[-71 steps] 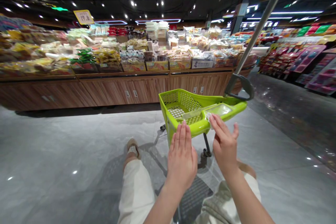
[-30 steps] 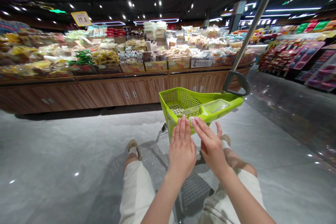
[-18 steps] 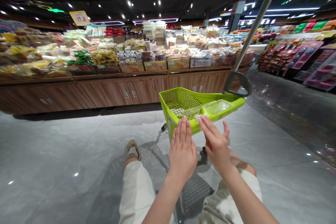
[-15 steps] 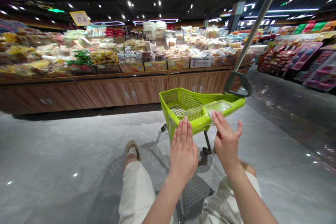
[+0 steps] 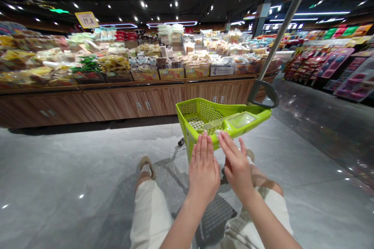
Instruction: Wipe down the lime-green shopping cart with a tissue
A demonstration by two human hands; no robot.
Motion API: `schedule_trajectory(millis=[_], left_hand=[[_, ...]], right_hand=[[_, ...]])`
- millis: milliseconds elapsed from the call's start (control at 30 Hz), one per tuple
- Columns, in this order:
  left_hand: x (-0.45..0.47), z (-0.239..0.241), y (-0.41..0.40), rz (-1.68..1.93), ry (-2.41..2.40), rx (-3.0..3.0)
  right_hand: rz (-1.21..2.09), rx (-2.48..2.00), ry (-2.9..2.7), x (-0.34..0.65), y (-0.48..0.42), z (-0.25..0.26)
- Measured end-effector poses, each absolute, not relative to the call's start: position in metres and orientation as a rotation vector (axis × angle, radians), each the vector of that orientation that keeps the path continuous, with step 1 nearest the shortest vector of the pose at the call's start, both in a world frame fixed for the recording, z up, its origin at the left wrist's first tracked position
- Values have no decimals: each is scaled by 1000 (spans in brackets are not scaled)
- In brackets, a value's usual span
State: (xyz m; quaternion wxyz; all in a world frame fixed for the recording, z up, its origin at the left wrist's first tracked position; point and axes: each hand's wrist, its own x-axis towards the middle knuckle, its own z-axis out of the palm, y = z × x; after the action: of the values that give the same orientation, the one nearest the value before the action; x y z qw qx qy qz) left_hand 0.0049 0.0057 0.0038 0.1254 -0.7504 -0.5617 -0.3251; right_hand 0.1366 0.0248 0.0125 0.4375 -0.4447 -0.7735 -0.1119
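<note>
A lime-green wheeled shopping basket (image 5: 181,116) stands on the floor just ahead of me, its grey pull handle (image 5: 264,93) raised on a long pole (image 5: 288,17). My left hand (image 5: 203,169) is stretched flat, fingers together, its tips at the basket's near rim. My right hand (image 5: 236,163) is also flat beside it, fingertips on the same rim, and a small white scrap (image 5: 216,132) shows under them. Neither hand grips anything. Inside the basket I see only its mesh bottom.
A long wooden display counter (image 5: 117,101) piled with packaged food runs across ahead, with a yellow price sign (image 5: 86,19) above it. Shelves of colourful goods (image 5: 336,66) line the right. Grey polished floor (image 5: 58,171) surrounds me. My legs in pale trousers (image 5: 150,214) are below.
My right hand has slid left along the basket rim, back beside the left hand, after sliding out to the right earlier. The left hand has stayed in place.
</note>
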Motion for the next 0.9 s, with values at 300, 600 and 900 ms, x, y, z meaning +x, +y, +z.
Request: schedule_trajectory(millis=[300,600,900], left_hand=[[2,6,4,-945,-1617,-2195],[5,5,5,-964,-1631,-2191],[3,5,5,-944,-1621,-2202]], right_hand=[[-291,-1204,-1763,164,40,13],[-284,-1211,-1862,140,33,14],[-400,-1259,-1749,151,39,11]])
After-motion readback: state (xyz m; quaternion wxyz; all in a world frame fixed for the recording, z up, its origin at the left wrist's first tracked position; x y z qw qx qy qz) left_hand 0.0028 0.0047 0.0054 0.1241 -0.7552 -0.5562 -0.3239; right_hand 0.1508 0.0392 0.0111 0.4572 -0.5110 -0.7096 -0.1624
